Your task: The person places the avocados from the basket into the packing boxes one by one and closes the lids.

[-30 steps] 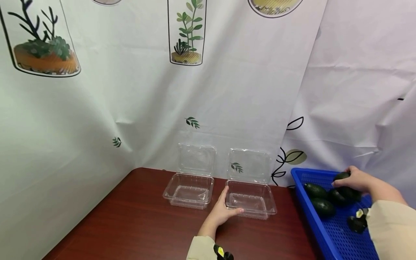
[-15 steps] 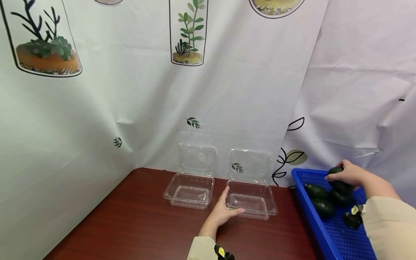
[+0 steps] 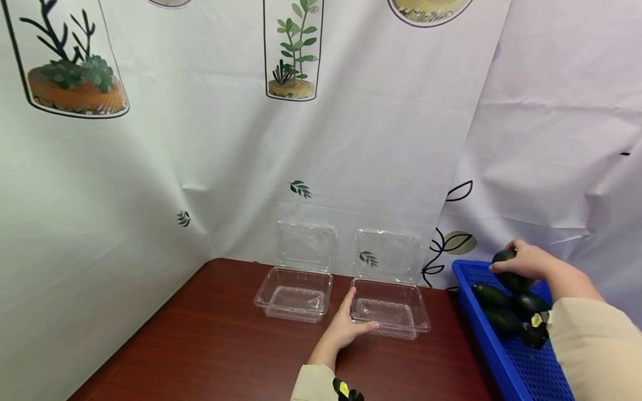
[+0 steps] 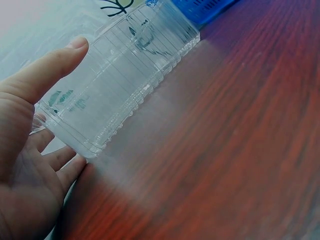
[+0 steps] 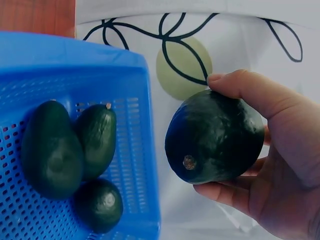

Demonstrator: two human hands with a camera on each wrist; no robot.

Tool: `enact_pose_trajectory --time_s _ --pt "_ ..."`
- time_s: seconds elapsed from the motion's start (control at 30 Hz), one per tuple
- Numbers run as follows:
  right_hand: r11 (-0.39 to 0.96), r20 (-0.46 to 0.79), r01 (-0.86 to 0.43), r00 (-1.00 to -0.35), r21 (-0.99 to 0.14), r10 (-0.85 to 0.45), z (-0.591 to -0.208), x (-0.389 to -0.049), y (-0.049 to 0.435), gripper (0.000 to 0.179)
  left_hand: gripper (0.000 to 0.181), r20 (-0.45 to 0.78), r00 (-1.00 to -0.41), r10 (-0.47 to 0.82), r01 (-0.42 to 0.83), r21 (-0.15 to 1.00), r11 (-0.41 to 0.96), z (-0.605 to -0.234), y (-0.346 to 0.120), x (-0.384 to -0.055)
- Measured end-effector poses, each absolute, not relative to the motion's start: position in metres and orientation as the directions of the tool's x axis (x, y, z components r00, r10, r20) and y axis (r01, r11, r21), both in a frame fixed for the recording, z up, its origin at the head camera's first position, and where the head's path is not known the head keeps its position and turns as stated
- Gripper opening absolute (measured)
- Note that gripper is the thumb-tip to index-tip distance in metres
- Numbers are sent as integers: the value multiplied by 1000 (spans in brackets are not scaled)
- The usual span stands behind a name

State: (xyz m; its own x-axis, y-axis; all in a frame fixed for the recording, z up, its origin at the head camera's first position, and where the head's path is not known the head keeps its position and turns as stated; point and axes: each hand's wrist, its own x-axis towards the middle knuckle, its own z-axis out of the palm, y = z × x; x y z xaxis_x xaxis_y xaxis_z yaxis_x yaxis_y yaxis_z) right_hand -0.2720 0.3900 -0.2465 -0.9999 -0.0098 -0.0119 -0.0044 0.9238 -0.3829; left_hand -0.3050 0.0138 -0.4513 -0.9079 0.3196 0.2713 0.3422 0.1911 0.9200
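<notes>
My right hand (image 3: 534, 263) grips a dark green avocado (image 5: 215, 137) above the far end of the blue plastic basket (image 3: 489, 345), thumb on one side and fingers on the other. Below it several more avocados (image 5: 52, 150) lie in the basket. My left hand (image 3: 343, 326) spreads at the near left corner of the right clear plastic clamshell container (image 3: 401, 326), fingers along its left side and straight thumb across its front. In the left wrist view the fingers (image 4: 72, 170) touch its lower corner. That container's lid (image 3: 388, 256) stands up at the back.
Left of my left hand stands a second clear clamshell container (image 3: 291, 309), its lid (image 3: 306, 248) raised too. Both rest on a reddish-brown table (image 3: 215, 340). A white printed curtain (image 3: 351, 156) hangs just behind the table and basket.
My right hand has lifted the avocado from the others and moved left and slightly up, toward the basket's far left corner. My left hand stays at the container.
</notes>
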Motion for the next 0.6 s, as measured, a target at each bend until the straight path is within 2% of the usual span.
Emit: enact_pose_trajectory --time_s 0.6 --pt "932 -16 -18 -1000 -362 -26 -238 -279 366 79 100 269 -907 323 345 916 206 -452 14 -306"
